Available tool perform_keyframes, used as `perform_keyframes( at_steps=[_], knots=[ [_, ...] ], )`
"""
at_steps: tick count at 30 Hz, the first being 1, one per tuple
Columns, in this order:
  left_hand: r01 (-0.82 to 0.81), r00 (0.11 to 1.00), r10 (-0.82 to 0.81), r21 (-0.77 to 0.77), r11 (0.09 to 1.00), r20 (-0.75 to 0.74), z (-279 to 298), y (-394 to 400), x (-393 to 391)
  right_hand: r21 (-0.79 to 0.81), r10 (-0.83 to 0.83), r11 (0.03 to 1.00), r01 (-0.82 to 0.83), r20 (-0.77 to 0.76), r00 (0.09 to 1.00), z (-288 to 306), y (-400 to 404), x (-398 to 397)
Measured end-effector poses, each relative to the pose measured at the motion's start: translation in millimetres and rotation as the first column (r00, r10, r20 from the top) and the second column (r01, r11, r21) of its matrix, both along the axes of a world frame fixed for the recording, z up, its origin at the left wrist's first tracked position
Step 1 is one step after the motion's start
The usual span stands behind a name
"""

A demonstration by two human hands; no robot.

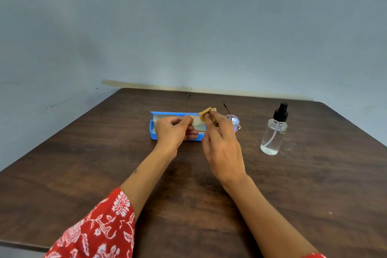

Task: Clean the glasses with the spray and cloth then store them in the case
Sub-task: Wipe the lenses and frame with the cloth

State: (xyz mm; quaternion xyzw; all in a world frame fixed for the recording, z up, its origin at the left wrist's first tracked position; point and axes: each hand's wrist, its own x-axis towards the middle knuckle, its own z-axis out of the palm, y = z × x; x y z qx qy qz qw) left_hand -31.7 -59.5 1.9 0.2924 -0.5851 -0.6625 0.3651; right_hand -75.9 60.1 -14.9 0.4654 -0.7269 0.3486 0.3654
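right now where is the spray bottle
In the head view the spray bottle stands upright on the table, right of the hands and glasses, untouched.

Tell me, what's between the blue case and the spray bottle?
In the head view, the right hand with the cloth and one lens of the glasses.

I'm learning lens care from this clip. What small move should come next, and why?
Probably keep rubbing the cloth across the lens it covers: the right hand pinches it there while the left hand holds the glasses above the open case.
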Motion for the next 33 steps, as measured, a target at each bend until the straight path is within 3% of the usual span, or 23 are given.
perform_keyframes(
  at_steps=[4, 11, 16, 22, 27, 33],
  knots=[
    [-0.014, 1.0, 0.014, -0.001, 1.0, -0.025, -1.1, -1.8, -0.1, 0.059, 0.115, 0.992, -0.112, -0.035, 0.993, -4.5, -1.2, 3.6],
    [-0.052, 0.996, 0.056, 0.06, 0.997, -0.074, 3.7, -8.0, 2.1, -0.047, -0.058, 0.997, 0.062, 0.077, 0.995, -2.3, 4.5, -8.4],
    [-0.056, 0.996, 0.061, 0.07, 0.996, -0.069, 3.3, -7.6, 0.8, 0.062, 0.035, 0.998, -0.033, -0.026, 0.999, -6.4, 0.2, -0.5],
    [-0.072, 0.994, 0.078, 0.08, 0.994, -0.078, 5.4, -9.4, 2.1, 0.044, -0.104, 0.994, 0.102, 0.046, 0.993, -2.6, 5.6, -8.2],
    [-0.082, 0.993, 0.088, 0.073, 0.994, -0.078, 5.5, -7.0, 3.6, 0.138, -0.033, 0.99, 0.04, -0.054, 0.998, -7.0, -0.2, -1.3],
    [-0.099, 0.993, 0.103, 0.062, 0.993, -0.061, 6.0, -8.1, 4.5, 0.043, -0.127, 0.992, 0.123, 0.11, 0.986, -0.8, 8.3, -10.0]
  ],
)
